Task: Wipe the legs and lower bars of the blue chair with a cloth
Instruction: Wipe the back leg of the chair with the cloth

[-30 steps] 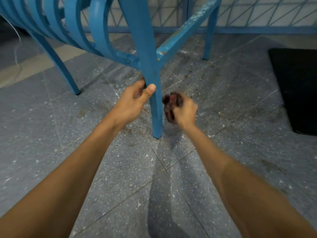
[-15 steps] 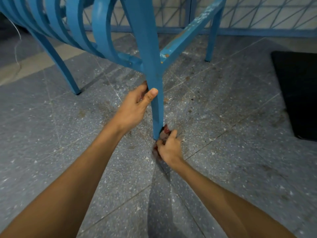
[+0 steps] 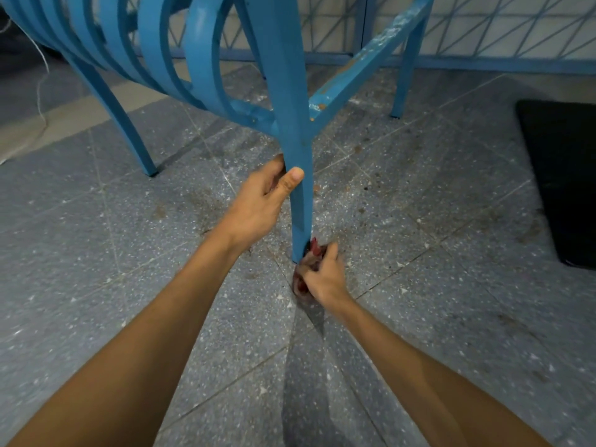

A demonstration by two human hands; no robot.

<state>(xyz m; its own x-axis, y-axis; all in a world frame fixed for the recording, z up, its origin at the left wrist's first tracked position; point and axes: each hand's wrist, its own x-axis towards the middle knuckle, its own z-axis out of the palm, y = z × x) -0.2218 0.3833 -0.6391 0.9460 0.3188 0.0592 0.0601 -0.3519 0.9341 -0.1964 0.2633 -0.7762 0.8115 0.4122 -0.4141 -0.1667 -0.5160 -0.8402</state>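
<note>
The blue chair (image 3: 206,59) stands on a speckled grey tiled floor (image 3: 129,285), and its nearest leg (image 3: 298,150) runs down the middle of the view to a foot that rests on a tile joint. The left hand (image 3: 258,208) grips this leg about halfway between the lower bars and the floor. Its thumb (image 3: 292,180) lies across the front face and the other fingers wrap round behind, so their tips are hidden.

The right hand (image 3: 324,279) is low, at the foot of the same leg. Its fingers (image 3: 329,253) are curled tightly round a bunched dark red cloth (image 3: 314,248). The cloth sits between those fingers and the leg and is pressed against the right side of the leg just above the floor. A little of it shows above the knuckles and a little more under the palm, near the tiles.

A lower bar (image 3: 354,75), its paint chipped, runs from the near leg back to a far leg (image 3: 406,66). Curved slats join the near leg on the left, and another leg (image 3: 125,124) stands well apart on that side. A black mat (image 3: 567,175) lies on the floor at the right edge, and a thin white cord (image 3: 40,91) trails at the far left.
</note>
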